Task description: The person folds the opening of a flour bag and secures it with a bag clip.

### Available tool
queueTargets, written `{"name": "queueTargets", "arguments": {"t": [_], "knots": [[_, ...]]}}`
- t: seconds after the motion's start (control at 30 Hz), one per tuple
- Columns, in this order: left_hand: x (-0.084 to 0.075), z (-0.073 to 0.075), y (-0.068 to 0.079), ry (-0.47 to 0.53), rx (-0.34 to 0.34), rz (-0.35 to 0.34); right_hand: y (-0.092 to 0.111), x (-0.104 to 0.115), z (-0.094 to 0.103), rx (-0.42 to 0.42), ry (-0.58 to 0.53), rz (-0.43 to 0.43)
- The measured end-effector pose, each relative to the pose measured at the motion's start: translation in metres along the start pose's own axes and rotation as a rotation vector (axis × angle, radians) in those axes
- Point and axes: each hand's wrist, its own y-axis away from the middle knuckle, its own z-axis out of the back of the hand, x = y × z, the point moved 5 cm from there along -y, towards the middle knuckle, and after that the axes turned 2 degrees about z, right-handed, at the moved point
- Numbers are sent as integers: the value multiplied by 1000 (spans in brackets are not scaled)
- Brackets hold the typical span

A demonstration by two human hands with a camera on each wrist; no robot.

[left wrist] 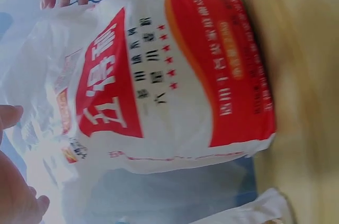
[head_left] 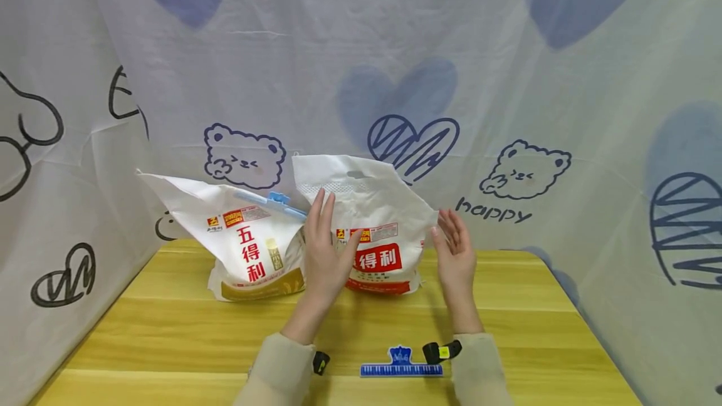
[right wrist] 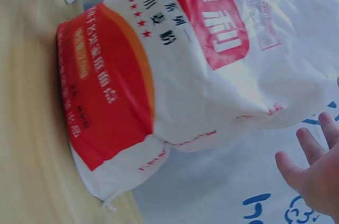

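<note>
A white flour bag with a red label (head_left: 375,259) stands upright on the table, its top unfolded and raised. My left hand (head_left: 324,246) is at its left side, fingers straight and overlapping the bag in the head view. Beside its upper right edge is my right hand (head_left: 455,262), fingers spread and slightly bent. In the right wrist view a gap shows between the right hand (right wrist: 315,168) and the red-label bag (right wrist: 180,70). The left wrist view has the left thumb (left wrist: 10,115) near the bag's upper part. Neither hand grips anything.
To the left stands a second flour bag with a gold base (head_left: 262,262), its top folded under a light blue clip (head_left: 276,200). A dark blue clip with a piano-key pattern (head_left: 401,368) lies near the front of the wooden table (head_left: 169,331). Printed cloth (head_left: 316,80) hangs behind.
</note>
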Motion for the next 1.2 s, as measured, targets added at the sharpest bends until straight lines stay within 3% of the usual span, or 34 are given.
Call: {"name": "queueTargets", "arguments": {"t": [0.13, 0.37, 0.67, 0.93, 1.2], "knots": [[-8, -3, -14, -4, 17, -76, -3, 7, 1, 5, 0, 36], [-19, -12, -38, -7, 37, -206, -7, 10, -4, 41, 15, 17], [-32, -27, -64, -57, 112, -299, -8, 11, -10, 56, 50, 13], [-35, -37, -78, -120, 175, -382, -5, 11, -10, 64, 56, 31], [-36, -42, -82, -153, 209, -422, -2, 10, -10, 41, 61, 44]]}}
